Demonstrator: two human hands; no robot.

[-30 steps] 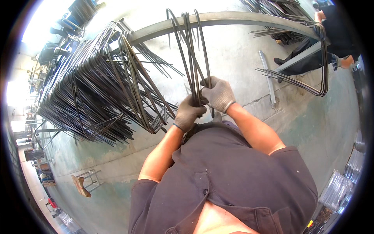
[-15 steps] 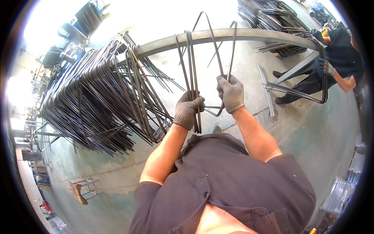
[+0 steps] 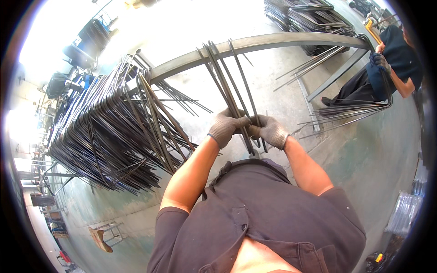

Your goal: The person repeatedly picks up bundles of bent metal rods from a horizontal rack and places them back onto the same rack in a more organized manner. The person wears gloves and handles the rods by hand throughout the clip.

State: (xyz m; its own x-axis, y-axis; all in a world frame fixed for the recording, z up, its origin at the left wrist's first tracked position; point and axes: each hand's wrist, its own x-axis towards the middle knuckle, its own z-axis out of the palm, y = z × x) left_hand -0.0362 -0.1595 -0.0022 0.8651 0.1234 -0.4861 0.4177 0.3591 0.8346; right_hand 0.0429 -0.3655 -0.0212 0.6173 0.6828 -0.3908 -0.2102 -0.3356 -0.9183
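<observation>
My left hand [image 3: 227,126], in a grey knit glove, is closed round a few dark bent metal rods [image 3: 224,86] that hang over a long metal beam [image 3: 273,40]. Close beside it on the right, my gloved right hand [image 3: 272,131] grips another bent metal rod [image 3: 243,79], which also reaches up to the beam. The gloves partly hide the rods, whose lower ends show just below my hands. A thick bundle of similar bent rods [image 3: 109,136] hangs from the beam's left part.
A co-worker [image 3: 393,63] at the beam's right end holds bent rods [image 3: 350,111] with a gloved hand. More rods are stacked behind the beam [image 3: 314,22]. A small stool [image 3: 101,239] stands at lower left, and wrapped packages [image 3: 403,211] lie at lower right.
My right hand has moved left and slightly down, up against my left hand. Its rod, which stood above the beam, is now lower and nearer the others. The co-worker's rods have shifted.
</observation>
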